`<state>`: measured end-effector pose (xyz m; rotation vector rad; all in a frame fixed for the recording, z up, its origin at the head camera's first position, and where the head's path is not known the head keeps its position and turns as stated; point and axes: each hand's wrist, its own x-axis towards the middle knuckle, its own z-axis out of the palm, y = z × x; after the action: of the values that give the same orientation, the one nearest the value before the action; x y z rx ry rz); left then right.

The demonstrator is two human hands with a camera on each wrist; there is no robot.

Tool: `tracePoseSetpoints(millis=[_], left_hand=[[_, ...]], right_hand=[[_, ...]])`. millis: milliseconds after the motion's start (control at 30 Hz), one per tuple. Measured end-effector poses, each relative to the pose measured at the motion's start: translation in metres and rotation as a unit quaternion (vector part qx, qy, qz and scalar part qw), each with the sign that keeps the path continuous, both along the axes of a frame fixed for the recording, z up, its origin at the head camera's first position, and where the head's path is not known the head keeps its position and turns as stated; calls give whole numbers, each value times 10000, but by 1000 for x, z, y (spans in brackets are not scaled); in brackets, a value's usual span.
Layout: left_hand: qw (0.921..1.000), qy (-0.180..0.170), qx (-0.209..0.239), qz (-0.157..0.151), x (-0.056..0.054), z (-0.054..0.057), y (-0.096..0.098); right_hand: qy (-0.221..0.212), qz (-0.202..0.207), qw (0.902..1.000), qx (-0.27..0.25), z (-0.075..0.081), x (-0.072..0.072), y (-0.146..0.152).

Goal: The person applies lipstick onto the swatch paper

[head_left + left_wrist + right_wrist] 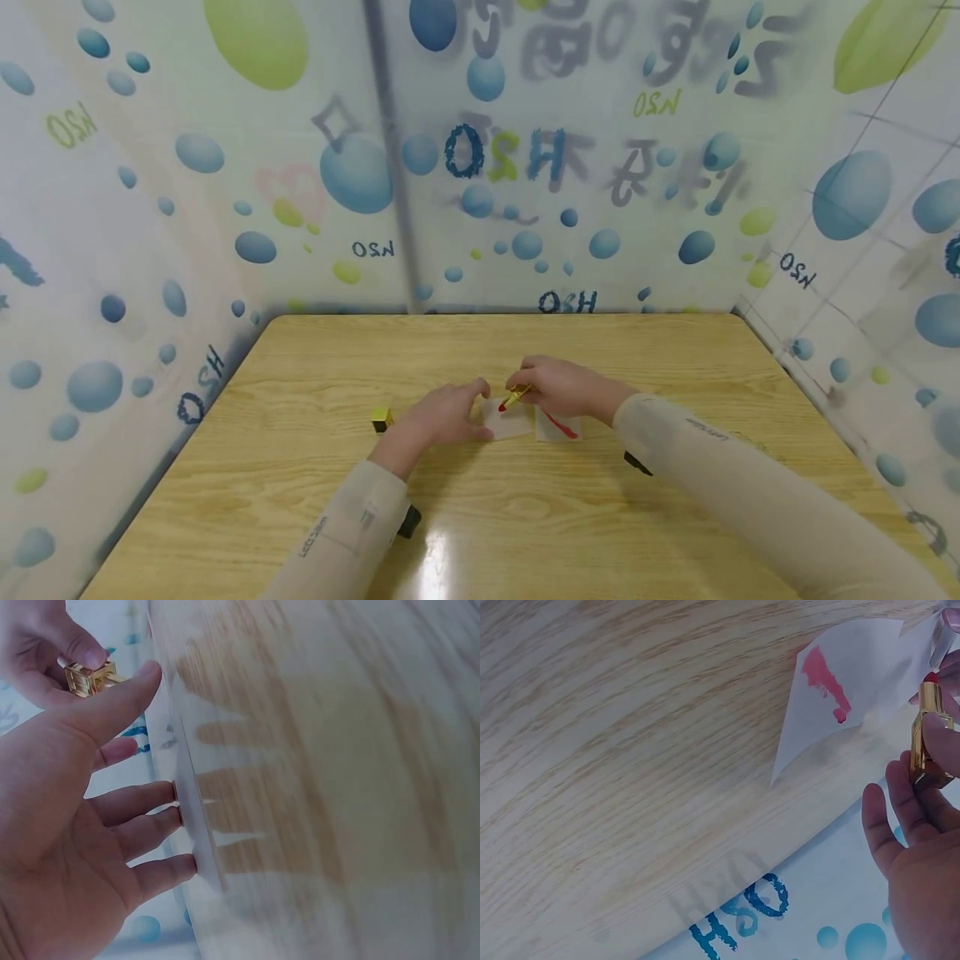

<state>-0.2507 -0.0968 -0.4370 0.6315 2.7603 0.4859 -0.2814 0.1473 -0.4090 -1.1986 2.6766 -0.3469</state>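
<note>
My right hand (566,387) pinches a gold lipstick (514,399) between thumb and fingers, its red tip angled down over a white piece of paper (508,427). Beside it on the table lies another white paper (546,430) with a red smear (561,427) across it. The smear looks pinkish in the right wrist view, where the lipstick (928,739) stands tip up in the frame. My left hand (444,414) rests at the left edge of the first paper; in the left wrist view its fingers are spread, with fingertips touching the paper (199,825).
A small gold and black block-shaped piece (382,419), perhaps the lipstick's cap, sits left of my left hand on the wooden table (525,517). A patterned curtain (487,250) hangs behind the far table edge and along both sides. Dark devices sit under both wrists.
</note>
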Motion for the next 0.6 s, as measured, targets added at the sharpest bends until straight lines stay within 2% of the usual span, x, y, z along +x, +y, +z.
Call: tracePoseSetpoints(millis=[200, 433, 600], left_hand=[[10000, 19, 66, -72, 3, 0, -2], [9992, 241, -54, -307, 4, -1, -2], [9992, 246, -20, -318, 4, -1, -1]], right_hand=[[27, 4, 10000, 34, -1, -2, -5], [84, -13, 9999, 87, 0, -3, -8], [28, -21, 9999, 114, 3, -2, -8]])
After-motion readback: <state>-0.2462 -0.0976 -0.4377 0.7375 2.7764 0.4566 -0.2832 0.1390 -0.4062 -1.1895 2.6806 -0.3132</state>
